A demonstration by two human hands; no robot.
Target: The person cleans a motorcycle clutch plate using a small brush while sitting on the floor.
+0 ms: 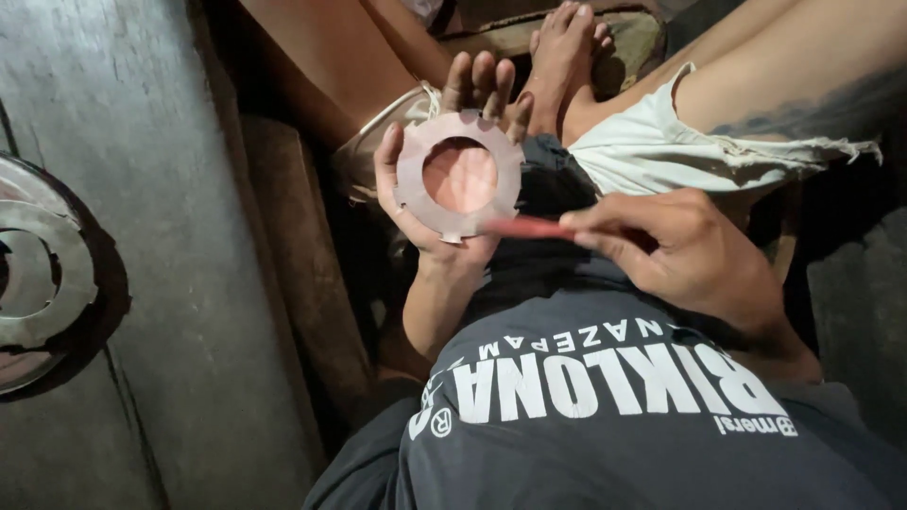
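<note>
Centre of frame: left hand [430,203] cradles a flat notched ring plate [460,176], fingers spread behind it, thumb on the lower-left rim. Right hand [685,255], centre right, has fingers pinched on a thin red strip [529,228] touching the plate's bottom edge. Best to keep the plate steady, strip flat to the rim. 2 grey rings [42,279] sit at left edge.
</note>
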